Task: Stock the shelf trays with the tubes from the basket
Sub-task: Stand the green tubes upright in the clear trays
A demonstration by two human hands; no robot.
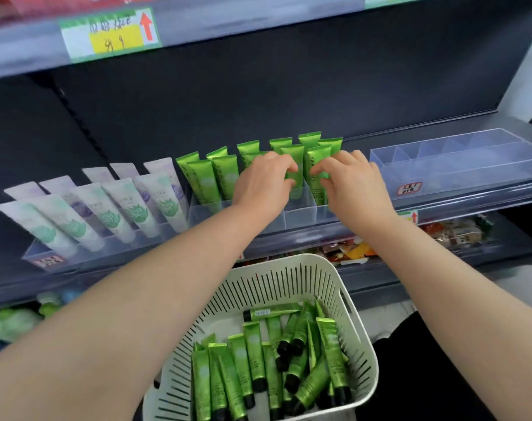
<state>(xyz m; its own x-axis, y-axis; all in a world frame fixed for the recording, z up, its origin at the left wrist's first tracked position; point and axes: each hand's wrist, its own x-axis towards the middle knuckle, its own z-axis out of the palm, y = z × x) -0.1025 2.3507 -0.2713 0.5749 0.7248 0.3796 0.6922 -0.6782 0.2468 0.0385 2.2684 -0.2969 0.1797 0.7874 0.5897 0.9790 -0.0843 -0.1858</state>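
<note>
Green tubes stand upright in the compartments of a clear shelf tray at the shelf's middle. My left hand pinches one standing green tube in the tray's front row. Just to its right, my right hand pinches the neighbouring green tube. Below, a white slotted basket holds several loose green tubes with black caps.
White tubes with green and purple prints fill a clear tray on the left. A clear tray with dividers sits on the right of the shelf. Snack packets lie on the shelf below. A price label hangs above.
</note>
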